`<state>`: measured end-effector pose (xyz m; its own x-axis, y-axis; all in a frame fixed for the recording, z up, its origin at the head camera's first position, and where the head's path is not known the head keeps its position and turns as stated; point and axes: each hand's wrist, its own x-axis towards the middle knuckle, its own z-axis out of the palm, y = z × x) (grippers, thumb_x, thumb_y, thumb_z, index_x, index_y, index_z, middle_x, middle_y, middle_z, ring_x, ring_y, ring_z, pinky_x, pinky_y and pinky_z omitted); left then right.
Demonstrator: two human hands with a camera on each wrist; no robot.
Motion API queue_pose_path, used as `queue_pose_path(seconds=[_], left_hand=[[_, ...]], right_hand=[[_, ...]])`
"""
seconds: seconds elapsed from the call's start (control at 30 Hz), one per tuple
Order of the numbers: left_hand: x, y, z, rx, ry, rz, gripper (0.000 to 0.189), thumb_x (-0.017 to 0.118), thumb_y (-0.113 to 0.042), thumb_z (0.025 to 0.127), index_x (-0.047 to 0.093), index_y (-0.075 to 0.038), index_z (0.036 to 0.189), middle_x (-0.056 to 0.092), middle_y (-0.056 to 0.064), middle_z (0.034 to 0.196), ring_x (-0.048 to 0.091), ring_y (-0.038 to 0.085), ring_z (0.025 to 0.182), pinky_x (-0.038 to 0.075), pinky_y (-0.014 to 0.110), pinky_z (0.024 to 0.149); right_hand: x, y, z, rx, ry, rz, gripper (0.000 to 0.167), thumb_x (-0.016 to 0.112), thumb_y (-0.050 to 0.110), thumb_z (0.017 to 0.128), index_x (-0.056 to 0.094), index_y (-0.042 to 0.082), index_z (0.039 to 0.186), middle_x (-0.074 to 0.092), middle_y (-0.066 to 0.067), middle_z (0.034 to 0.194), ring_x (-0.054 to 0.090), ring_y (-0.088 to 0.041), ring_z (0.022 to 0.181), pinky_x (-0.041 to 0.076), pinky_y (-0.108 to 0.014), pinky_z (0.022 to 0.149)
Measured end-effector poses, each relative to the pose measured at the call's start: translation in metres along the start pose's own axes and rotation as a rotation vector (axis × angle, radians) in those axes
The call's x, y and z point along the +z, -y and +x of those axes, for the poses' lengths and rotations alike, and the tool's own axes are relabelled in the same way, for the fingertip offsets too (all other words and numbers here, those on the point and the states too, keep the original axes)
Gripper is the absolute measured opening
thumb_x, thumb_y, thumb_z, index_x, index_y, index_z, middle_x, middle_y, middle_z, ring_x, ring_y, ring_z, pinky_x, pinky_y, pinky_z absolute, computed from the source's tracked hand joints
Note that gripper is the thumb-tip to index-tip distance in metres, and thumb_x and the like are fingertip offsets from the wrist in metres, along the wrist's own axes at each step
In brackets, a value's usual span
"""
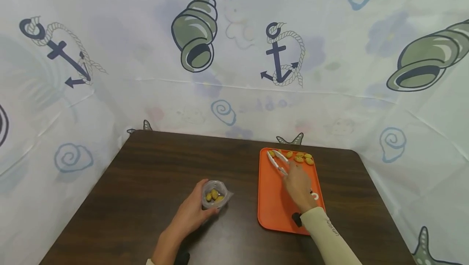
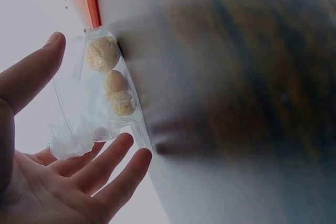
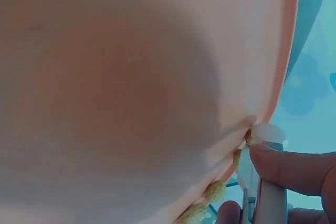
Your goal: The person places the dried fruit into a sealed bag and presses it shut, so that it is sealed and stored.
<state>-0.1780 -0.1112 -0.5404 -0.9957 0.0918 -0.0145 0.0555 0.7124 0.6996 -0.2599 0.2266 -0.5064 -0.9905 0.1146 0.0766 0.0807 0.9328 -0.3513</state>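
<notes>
My left hand [image 1: 190, 212] curves around a clear plastic bag [image 1: 226, 197] standing open on the table, fingers on the far side and thumb on the near side. Three yellow-brown, wrinkled oval pieces [image 2: 103, 54] lie inside it; their kind is unclear. Over on the right, my right hand [image 1: 298, 183] holds white tongs [image 1: 272, 160] above an orange tray [image 1: 272, 204]. The tongs' arms are spread, with their tips near a yellow-brown piece [image 1: 271, 153] in the tray's far left corner. More such pieces [image 1: 299, 159] lie along the far edge.
The dark wooden table [image 1: 146, 175] extends around the bag and tray. Behind it hangs a pale cloth [image 1: 242, 61] printed with shells and anchors. A small white curved thing [image 1: 314, 196] shows beside the right wrist.
</notes>
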Motion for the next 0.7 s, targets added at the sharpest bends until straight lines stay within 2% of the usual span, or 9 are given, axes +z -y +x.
queue_pose_path(seconds=[0.13,0.23,0.33,0.47,0.57,0.7], left_hand=[[0.001,0.0,0.001,-0.001,0.0,-0.003,0.099,0.092,-0.035,0.078,0.034,-0.017,0.157,0.06,0.016,0.143,0.062,0.035,0.127,0.051,0.057,0.097],[0.001,0.0,0.001,0.0,0.001,-0.004,0.098,0.091,-0.034,0.079,0.034,-0.017,0.157,0.06,0.016,0.143,0.061,0.035,0.127,0.051,0.057,0.098],[0.0,-0.001,0.001,0.002,0.002,-0.003,0.098,0.091,-0.034,0.079,0.034,-0.016,0.157,0.06,0.016,0.143,0.062,0.035,0.126,0.051,0.056,0.097],[-0.001,-0.001,0.001,0.0,0.008,-0.003,0.098,0.091,-0.033,0.08,0.034,-0.016,0.157,0.06,0.015,0.143,0.062,0.034,0.125,0.051,0.056,0.096],[-0.001,-0.001,0.002,-0.002,0.011,-0.005,0.098,0.091,-0.033,0.08,0.034,-0.016,0.157,0.06,0.015,0.144,0.062,0.033,0.126,0.051,0.056,0.097],[-0.001,-0.001,0.002,-0.005,0.015,-0.006,0.098,0.091,-0.033,0.08,0.033,-0.016,0.158,0.059,0.014,0.144,0.062,0.033,0.126,0.051,0.056,0.097]], right_hand=[[0.001,-0.002,-0.001,-0.015,-0.001,0.0,0.036,0.062,-0.001,0.09,0.06,-0.006,0.125,0.066,-0.024,0.097,0.06,-0.032,0.067,0.048,-0.043,0.053],[0.001,-0.003,-0.002,-0.005,0.009,0.008,0.041,0.061,-0.001,0.09,0.059,-0.004,0.13,0.067,-0.025,0.103,0.06,-0.032,0.069,0.048,-0.043,0.054],[0.001,-0.005,-0.003,0.002,0.015,0.016,0.045,0.062,0.001,0.091,0.058,-0.004,0.135,0.068,-0.025,0.11,0.064,-0.034,0.076,0.053,-0.047,0.062],[-0.001,-0.008,-0.006,0.004,0.022,0.037,0.044,0.064,0.003,0.091,0.059,-0.004,0.134,0.07,-0.025,0.114,0.068,-0.037,0.088,0.055,-0.05,0.072],[-0.002,-0.009,-0.01,0.002,0.016,0.056,0.043,0.065,0.004,0.09,0.06,-0.003,0.132,0.071,-0.024,0.114,0.069,-0.037,0.091,0.055,-0.05,0.071],[-0.005,-0.009,-0.017,-0.023,-0.011,0.074,0.041,0.068,0.008,0.091,0.062,-0.001,0.13,0.071,-0.022,0.109,0.068,-0.035,0.086,0.053,-0.05,0.067]])
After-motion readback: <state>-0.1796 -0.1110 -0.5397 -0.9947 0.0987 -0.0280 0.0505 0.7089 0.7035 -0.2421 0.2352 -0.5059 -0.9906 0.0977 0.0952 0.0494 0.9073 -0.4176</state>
